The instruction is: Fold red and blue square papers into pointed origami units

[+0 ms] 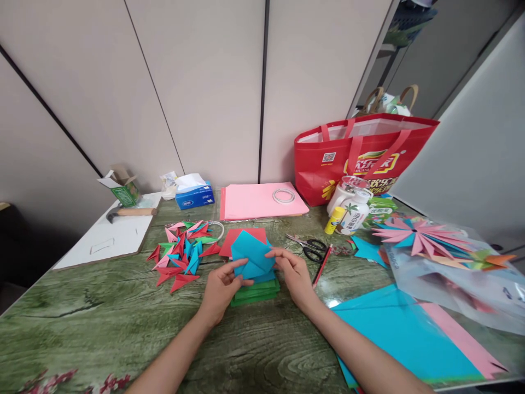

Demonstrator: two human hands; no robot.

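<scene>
A blue paper sheet (253,253) with creases and a folded corner is held up between my two hands. My left hand (221,284) pinches its lower left edge between thumb and fingers. At its right edge, my right hand (292,269) grips it with thumb and fingertips. Beneath the sheet lies a stack of green paper squares (256,294), with blue paper on top. A red paper square (241,236) shows partly behind the blue sheet. To the left is a pile of folded paper pieces (182,251) in red, blue, pink and green.
Scissors (309,246) and a red pencil (322,266) lie right of my hands. Beyond are a glue stick (335,220), white bottle (353,212), red bag (320,169), pink paper (250,201) and tissue pack (194,196). A hammer (133,212) rests at left; large blue sheets (394,334) at right.
</scene>
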